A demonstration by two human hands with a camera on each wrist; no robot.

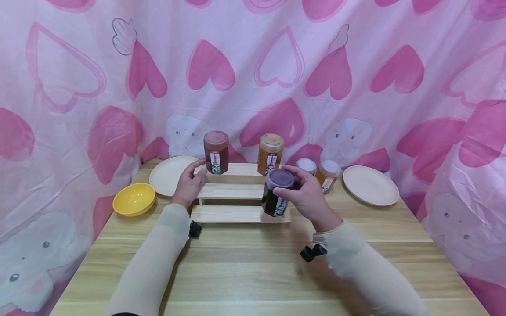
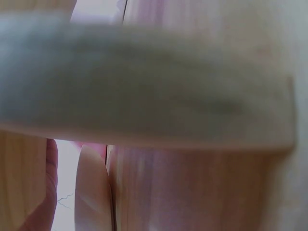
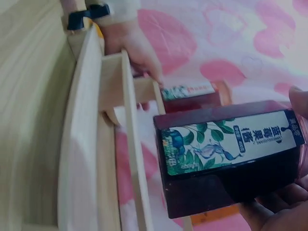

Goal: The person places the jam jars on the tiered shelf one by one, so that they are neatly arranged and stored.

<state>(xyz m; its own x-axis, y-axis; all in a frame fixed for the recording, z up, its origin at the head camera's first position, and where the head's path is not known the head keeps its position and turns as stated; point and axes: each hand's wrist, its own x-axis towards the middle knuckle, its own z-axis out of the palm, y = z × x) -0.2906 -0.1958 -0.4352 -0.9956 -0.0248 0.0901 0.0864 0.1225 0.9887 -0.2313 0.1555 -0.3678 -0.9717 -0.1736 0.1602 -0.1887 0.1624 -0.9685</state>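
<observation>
My right hand (image 1: 308, 197) grips a blueberry jam jar (image 1: 272, 202) by its upper part, above the right end of the wooden tiered rack (image 1: 233, 213). In the right wrist view the dark jar (image 3: 216, 187) lies sideways across the picture, its leafy label showing. My left hand (image 1: 189, 184) holds the rack's left end near the top tier; part of that hand (image 2: 47, 207) shows at the lower left of the left wrist view. On the top tier stand a red jam jar (image 1: 222, 159), beside the left fingertips, and an orange jam jar (image 1: 264, 159) further right.
Two more white-lidded jars stand right of the rack, the nearer one amber (image 1: 325, 181), the other mostly hidden (image 1: 306, 165). A yellow bowl (image 1: 134, 200) and a cream plate (image 1: 166, 175) are at left, another plate (image 1: 371, 186) at right. A heart-printed curtain (image 1: 245, 105) hangs behind the table (image 1: 245, 267).
</observation>
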